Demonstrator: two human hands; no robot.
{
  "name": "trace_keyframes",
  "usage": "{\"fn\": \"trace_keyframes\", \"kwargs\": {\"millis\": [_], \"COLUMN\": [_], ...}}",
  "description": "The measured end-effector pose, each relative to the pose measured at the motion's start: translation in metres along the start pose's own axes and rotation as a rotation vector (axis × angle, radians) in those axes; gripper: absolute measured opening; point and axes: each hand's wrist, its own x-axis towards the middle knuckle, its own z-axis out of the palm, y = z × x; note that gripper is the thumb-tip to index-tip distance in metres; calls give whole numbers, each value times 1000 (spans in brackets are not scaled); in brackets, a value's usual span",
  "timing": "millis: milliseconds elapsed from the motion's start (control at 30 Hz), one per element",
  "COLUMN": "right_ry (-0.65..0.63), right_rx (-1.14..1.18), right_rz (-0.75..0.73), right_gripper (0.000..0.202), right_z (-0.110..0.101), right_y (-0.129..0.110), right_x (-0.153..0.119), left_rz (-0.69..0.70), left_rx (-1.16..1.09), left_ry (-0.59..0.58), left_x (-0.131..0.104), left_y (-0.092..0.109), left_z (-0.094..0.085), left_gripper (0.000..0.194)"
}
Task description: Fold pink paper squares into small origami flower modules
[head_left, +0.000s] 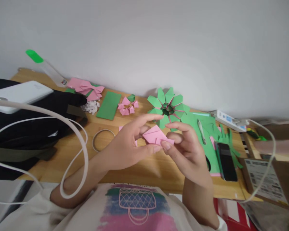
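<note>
Between my two hands, above the wooden table [144, 179], is a folded piece of pink paper [154, 134] with crease lines and a small flap at its right. My left hand [130, 144] pinches its left side, the thumb along the lower edge. On the right end, the thumb and fingers of my right hand [188, 147] close on the paper. Just beyond stands a green paper flower [168, 102] with pink edges around a dark middle. Small folded pink pieces [127, 107] lie to its left, beside a green paper rectangle [109, 105].
A tape roll ring [103, 140] lies left of my hands. Green sheets [195, 122], a cutter knife [201, 131] and a phone [227, 161] lie at right, near a power strip [228, 120]. White cables [85, 166] loop at left by a black bag [62, 109].
</note>
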Motion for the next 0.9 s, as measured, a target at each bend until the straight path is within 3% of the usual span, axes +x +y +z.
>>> {"fn": "trace_keyframes", "kwargs": {"millis": [100,133,200,300,533,700,900], "right_ry": [-40,-57,-86,-103,-76,-129,15], "right_rx": [4,5,1,6,80,-6,-121], "right_rz": [-17,-9,5,-9,-28,-40,-73], "right_gripper": [37,39,39,36,35,32,30], "right_z": [0,-1,-2,-1,1,-7,-7], "right_y": [0,0,-1,-2,0,-1,4], "right_x": [-1,-2,-2,-2,-3,-4,-4], "left_rz": [-56,-70,-74,-70,23,46,-13], "left_rx": [4,19,29,22,246,221,103], "left_ry": [-68,-90,-136,-176,-31,-31,-23], "left_x": [2,2,3,3,-2,-2,1], "left_y": [2,2,1,-2,-3,-2,-7], "left_z": [-3,-4,-7,-8,-2,-4,-4], "left_gripper": [9,6,16,12,13,15,12]}}
